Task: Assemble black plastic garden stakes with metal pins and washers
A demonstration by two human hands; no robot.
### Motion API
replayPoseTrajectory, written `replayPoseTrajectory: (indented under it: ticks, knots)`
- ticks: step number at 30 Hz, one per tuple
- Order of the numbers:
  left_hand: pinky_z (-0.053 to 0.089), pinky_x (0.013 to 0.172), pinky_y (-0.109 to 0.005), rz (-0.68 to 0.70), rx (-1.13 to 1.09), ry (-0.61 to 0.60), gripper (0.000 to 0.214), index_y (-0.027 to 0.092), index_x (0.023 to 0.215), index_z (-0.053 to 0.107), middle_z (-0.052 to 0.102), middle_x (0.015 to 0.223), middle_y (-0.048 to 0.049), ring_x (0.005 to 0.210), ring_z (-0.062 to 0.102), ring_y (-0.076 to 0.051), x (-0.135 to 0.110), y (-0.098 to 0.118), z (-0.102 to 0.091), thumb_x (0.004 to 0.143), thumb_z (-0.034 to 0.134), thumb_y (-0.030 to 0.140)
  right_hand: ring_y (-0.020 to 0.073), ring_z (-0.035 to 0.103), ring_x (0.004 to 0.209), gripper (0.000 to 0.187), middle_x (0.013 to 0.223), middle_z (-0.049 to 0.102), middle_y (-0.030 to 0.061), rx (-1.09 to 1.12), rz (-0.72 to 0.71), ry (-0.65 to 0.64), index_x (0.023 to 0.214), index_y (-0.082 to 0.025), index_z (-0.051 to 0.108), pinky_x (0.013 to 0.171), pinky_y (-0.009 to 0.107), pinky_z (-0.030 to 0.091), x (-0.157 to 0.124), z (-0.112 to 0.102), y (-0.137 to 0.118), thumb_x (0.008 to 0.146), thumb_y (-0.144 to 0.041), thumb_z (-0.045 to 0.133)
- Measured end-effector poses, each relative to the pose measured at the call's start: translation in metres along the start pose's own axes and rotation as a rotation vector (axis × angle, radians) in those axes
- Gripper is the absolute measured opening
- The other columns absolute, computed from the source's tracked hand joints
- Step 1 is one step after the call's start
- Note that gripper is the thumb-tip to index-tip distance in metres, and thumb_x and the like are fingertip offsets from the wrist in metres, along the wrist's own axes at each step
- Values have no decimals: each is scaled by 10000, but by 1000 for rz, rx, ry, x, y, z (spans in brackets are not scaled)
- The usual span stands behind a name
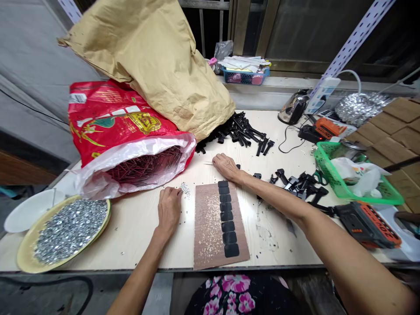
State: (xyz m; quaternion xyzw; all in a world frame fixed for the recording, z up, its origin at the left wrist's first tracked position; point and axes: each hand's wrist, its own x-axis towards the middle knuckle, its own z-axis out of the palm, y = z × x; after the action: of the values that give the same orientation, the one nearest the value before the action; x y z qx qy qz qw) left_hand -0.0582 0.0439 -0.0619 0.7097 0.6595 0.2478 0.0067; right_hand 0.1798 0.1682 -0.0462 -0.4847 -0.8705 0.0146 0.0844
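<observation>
My left hand (pixel 169 209) rests on the table, its fingers curled together beside a small heap of tiny shiny metal pieces (pixel 185 191). What it pinches, if anything, is hidden. My right hand (pixel 227 167) reaches across above the brown board (pixel 207 227), fingers closed; thin, light-coloured pins (pixel 208 163) stick out at its fingertips. A column of black, rounded-square pads (pixel 227 216) lies along the board's right side, and pale specks are scattered over the rest. Left of the board, a red bag (pixel 121 118) gapes open, with long reddish-brown rods (pixel 147 165) inside.
A yellow bowl (pixel 105 218) of small metal parts stands at front left, by a white dish (pixel 29 212). Black plastic parts (pixel 244 131) spill from a brown paper sack (pixel 147 57). At right are more black parts (pixel 303 186), a green basket (pixel 337 183) and a battery tool (pixel 367 225).
</observation>
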Motion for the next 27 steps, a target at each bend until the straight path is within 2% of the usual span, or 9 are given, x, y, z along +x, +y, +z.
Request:
replayPoseTrajectory:
  ticks: [6,8,12,15,17,20,22,25,27]
  knots:
    - [425,806,-383,-33,-45,1,267,172,813,632,584,839,-95,863,517,-259,4,-3,5,869,422,326,132,506,802,189,955,586,40,442,137,196,986,-171,520,687,251,368,-37,-17,5,934,-239,350]
    - [426,806,-376,-56,-76,-3,271,165,813,637,594,844,-98,854,532,-254,5,-5,5,860,436,341,121,514,732,172,862,586,25,583,264,223,925,-172,516,645,244,377,-53,-14,7,910,-251,364]
    - [434,803,-364,-111,-149,1,296,139,827,663,629,850,-112,812,569,-242,8,-10,-1,843,458,353,85,520,548,168,766,583,15,935,586,183,866,-176,498,503,212,399,-81,-5,23,874,-316,404]
    - [442,805,-350,-229,-260,3,253,148,840,679,665,846,-87,781,592,-218,10,-6,-9,805,532,351,57,507,474,173,789,602,25,1041,701,212,859,-170,494,436,190,396,-99,-3,46,849,-336,444]
    - [468,726,-310,-403,-449,-16,226,158,848,684,668,778,-45,685,588,-176,10,4,-16,765,602,351,46,500,456,172,747,596,23,1022,726,236,851,-154,500,428,180,388,-111,-5,62,838,-321,460]
    - [476,573,-214,-707,-973,-95,194,135,827,676,649,710,-12,564,550,-99,10,29,-27,694,704,274,28,483,443,194,672,569,20,989,744,262,866,-111,513,446,177,368,-129,-12,82,848,-292,444]
    - [484,538,-171,-856,-1289,-198,153,107,804,669,654,719,-28,536,546,-67,9,48,-33,672,725,162,19,472,444,234,676,573,38,983,740,276,902,-76,525,460,186,363,-138,-20,91,868,-280,416]
    - [499,511,-145,-986,-1549,-307,98,86,783,662,649,705,-50,516,552,-54,9,71,-37,698,688,45,30,494,488,263,769,614,74,999,698,274,965,-61,571,482,194,382,-141,-37,88,872,-275,448]
    - [496,488,-126,-1046,-1661,-317,84,88,771,655,635,685,-45,499,547,-45,9,80,-36,739,642,11,60,537,581,249,876,638,79,971,569,279,1011,-102,616,526,199,419,-139,-50,70,867,-269,500]
